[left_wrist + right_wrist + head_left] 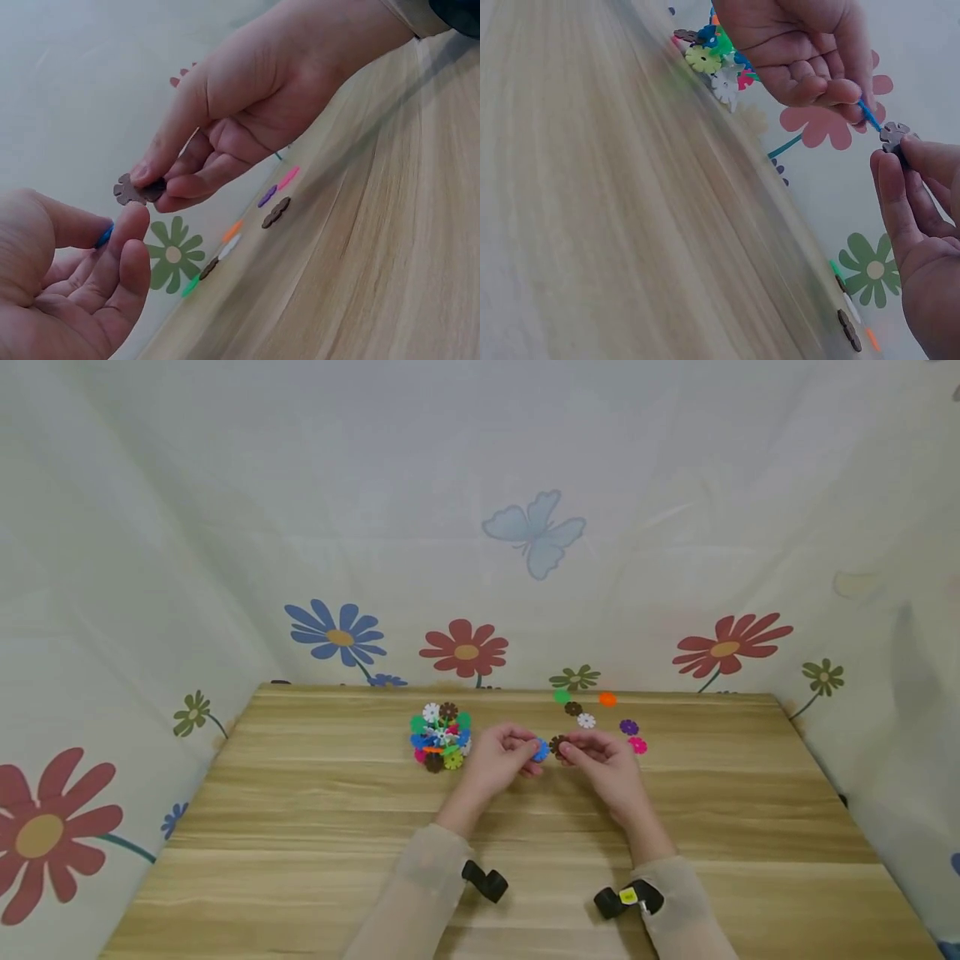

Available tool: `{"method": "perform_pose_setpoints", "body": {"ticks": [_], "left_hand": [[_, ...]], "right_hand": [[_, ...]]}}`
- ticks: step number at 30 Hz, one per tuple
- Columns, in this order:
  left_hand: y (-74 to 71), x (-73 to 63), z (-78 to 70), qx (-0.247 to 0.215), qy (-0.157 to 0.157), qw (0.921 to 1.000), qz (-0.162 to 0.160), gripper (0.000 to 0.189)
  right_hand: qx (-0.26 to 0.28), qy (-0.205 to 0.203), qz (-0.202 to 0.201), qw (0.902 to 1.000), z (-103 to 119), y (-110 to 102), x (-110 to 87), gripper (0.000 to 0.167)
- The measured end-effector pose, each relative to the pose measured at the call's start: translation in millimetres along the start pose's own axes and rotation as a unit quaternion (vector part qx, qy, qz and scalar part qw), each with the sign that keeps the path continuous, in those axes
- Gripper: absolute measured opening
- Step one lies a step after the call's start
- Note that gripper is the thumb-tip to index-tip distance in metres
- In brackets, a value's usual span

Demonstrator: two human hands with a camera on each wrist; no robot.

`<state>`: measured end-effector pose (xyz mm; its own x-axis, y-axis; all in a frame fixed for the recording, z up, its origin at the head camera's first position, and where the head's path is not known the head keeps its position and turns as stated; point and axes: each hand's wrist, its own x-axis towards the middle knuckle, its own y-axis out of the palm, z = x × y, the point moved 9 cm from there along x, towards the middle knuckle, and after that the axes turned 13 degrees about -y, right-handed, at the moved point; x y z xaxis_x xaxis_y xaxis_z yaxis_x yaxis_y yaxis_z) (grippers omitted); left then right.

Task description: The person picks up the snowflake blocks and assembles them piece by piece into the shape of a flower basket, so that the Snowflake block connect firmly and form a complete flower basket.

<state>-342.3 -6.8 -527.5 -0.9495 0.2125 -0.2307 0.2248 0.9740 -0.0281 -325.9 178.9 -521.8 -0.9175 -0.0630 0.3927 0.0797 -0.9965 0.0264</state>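
Note:
Between thumb and fingers, my left hand (501,758) pinches a blue notched plastic disc (541,749), a snowflake-shaped building piece. Facing it, my right hand (606,770) grips a brown notched disc (557,744) by its edge, thumb on its face. The right wrist view has the blue disc (869,115) edge-on, its lower end right at the rim of the brown disc (893,136). In the left wrist view, fingers cover most of the blue disc (104,235). Both pieces are held up above the table.
Left of my hands, a ball-like cluster (441,737) of joined colourful discs sits on the wooden table (315,827). Loose discs lie toward the back right: green (562,696), orange (608,699), white (587,721), purple (629,727), pink (637,745) and brown (573,708). A flowered curtain (375,527) hangs behind.

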Motion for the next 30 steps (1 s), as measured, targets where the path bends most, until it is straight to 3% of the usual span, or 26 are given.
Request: {"method": "perform_pose_setpoints", "body": {"ticks": [6, 15, 30], "left_hand": [[1.6, -0.7, 2.4, -0.029, -0.015, 0.9994, 0.015, 0.014], [10.3, -3.1, 1.4, -0.058, -0.027, 0.9979, -0.005, 0.009], [16.3, -1.3, 4.7, -0.086, -0.035, 0.9956, 0.007, 0.009]], "right_hand": [[-0.009, -0.007, 0.005, 0.9999, 0, 2, 0.4, 0.02], [-0.064, -0.031, 0.027, 0.9971, 6, -1, -1.7, 0.01], [-0.006, -0.038, 0.023, 0.999, 3, -1, -3.7, 0.014]]}}
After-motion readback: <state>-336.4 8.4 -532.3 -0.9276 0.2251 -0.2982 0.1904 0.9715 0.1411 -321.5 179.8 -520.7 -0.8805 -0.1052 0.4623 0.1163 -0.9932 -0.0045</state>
